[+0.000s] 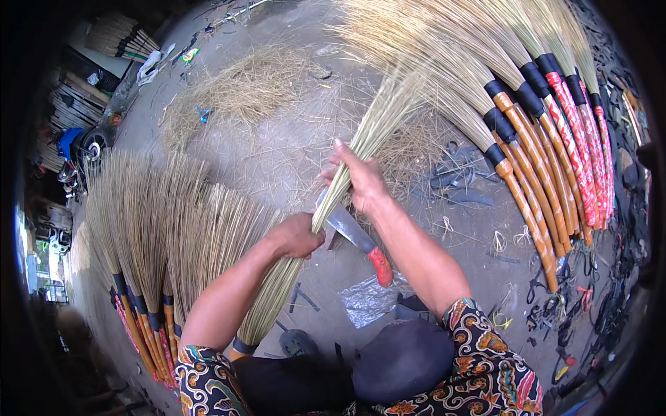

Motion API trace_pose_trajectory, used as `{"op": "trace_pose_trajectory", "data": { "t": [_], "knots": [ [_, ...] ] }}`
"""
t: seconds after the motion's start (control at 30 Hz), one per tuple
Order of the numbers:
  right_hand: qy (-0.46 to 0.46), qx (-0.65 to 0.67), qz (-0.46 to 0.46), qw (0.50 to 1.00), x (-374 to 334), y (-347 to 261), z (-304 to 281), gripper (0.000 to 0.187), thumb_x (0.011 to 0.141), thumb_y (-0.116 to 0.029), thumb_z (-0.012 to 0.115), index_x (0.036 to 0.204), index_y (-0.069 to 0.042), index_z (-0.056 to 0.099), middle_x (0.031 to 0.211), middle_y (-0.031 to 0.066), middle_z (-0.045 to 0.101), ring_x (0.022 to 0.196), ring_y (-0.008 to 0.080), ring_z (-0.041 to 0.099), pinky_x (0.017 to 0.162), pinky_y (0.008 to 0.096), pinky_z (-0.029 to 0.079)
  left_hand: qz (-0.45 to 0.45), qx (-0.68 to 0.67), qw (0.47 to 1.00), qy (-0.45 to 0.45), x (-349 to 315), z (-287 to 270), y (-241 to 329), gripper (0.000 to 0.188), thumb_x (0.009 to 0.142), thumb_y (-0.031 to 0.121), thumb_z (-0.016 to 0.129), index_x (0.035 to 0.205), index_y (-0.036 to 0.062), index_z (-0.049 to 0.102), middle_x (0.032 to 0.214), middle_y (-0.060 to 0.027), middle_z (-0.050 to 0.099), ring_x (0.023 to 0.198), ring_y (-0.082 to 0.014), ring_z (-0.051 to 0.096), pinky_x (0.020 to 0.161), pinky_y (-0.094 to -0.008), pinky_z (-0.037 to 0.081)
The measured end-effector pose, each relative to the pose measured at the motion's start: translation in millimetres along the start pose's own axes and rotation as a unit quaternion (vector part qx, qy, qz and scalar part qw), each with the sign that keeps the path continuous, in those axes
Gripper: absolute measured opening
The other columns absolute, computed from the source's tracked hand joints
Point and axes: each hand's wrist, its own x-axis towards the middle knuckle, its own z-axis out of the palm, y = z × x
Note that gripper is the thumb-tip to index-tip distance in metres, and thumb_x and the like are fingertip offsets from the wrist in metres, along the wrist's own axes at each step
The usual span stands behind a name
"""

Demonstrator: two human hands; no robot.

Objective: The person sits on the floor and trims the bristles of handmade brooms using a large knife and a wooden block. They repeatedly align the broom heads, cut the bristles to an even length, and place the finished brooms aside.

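Observation:
A slim bundle of pale green-yellow broom stalks [378,128] slants up and away to the right in front of me. My left hand [298,236] is closed in a fist round its near end. Higher up, my right hand [361,179] has its thumb across the front of the stalks and its fingers behind them, partly hidden. Just beneath the bundle is a broad-bladed knife [352,229] with a red handle, its blade partly covered by the stalks. Under my left forearm lies the brush of a broom [274,298], bound with a black band.
Finished brooms [517,111] with orange and red patterned handles are piled at the right. More brooms [152,229] stand in a row at the left. Loose straw [253,83] litters the concrete floor ahead. Black rubber strips [596,312] lie along the right, and a silvery sheet [368,299] lies near my knees.

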Motion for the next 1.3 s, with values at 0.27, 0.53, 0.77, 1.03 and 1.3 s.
{"op": "trace_pose_trajectory", "data": {
  "t": [0.27, 0.53, 0.77, 1.03, 1.3],
  "knots": [
    [-0.073, -0.073, 0.144, 0.984, -112, 109, 13, 0.067, 0.106, -0.038, 0.058, 0.151, 0.009, 0.04, 0.117, 0.0237, 0.07, 0.124, 0.0368, 0.063, 0.107, 0.0464, 0.05, 0.083, 0.017, 0.988, 0.128, -1, 101, -66, 0.041, 0.099, 0.028, 0.063, 0.119, -0.0062, 0.054, 0.091, -0.0308, 0.07, 0.085, -0.0492, 0.069, 0.078, -0.0559, 0.054],
    [-0.011, -0.69, 0.011, 0.724, -127, 123, -112, 0.061, 0.09, -0.035, 0.08, 0.132, 0.003, 0.056, 0.101, 0.0184, 0.069, 0.104, 0.0354, 0.066, 0.095, 0.0455, 0.051, 0.034, -0.025, 0.989, 0.143, 56, 115, -151, 0.054, 0.111, 0.047, 0.042, 0.115, -0.0054, 0.055, 0.098, -0.0329, 0.068, 0.094, -0.0514, 0.067, 0.084, -0.0592, 0.052],
    [-0.003, -0.294, 0.239, 0.925, -182, 104, -117, 0.018, 0.104, -0.015, 0.063, 0.115, -0.004, 0.053, 0.079, 0.0054, 0.063, 0.06, 0.0109, 0.061, 0.056, 0.0268, 0.05, -0.001, -0.049, 0.993, 0.105, 99, 112, -173, 0.069, 0.11, 0.056, 0.035, 0.11, -0.0059, 0.066, 0.105, -0.0329, 0.07, 0.103, -0.0502, 0.067, 0.091, -0.0563, 0.052],
    [-0.026, -0.627, -0.031, 0.778, -185, 64, -67, 0.018, 0.106, -0.017, 0.057, 0.111, -0.001, 0.06, 0.069, 0.0073, 0.063, 0.058, 0.0184, 0.064, 0.054, 0.0364, 0.049, 0.018, -0.107, 0.993, 0.035, 116, 114, -187, 0.077, 0.109, 0.062, 0.034, 0.117, -0.0065, 0.069, 0.11, -0.031, 0.071, 0.11, -0.0454, 0.067, 0.099, -0.0498, 0.051],
    [-0.109, -0.658, -0.144, 0.731, -133, 99, -59, 0.017, 0.104, -0.015, 0.056, 0.115, -0.001, 0.058, 0.085, 0.0245, 0.068, 0.075, 0.043, 0.07, 0.069, 0.0479, 0.055, 0.03, -0.11, 0.993, 0.032, 112, 112, -187, 0.08, 0.109, 0.062, 0.03, 0.131, -0.0064, 0.065, 0.124, -0.0327, 0.067, 0.122, -0.0471, 0.062, 0.11, -0.0486, 0.046]
  ]
}}
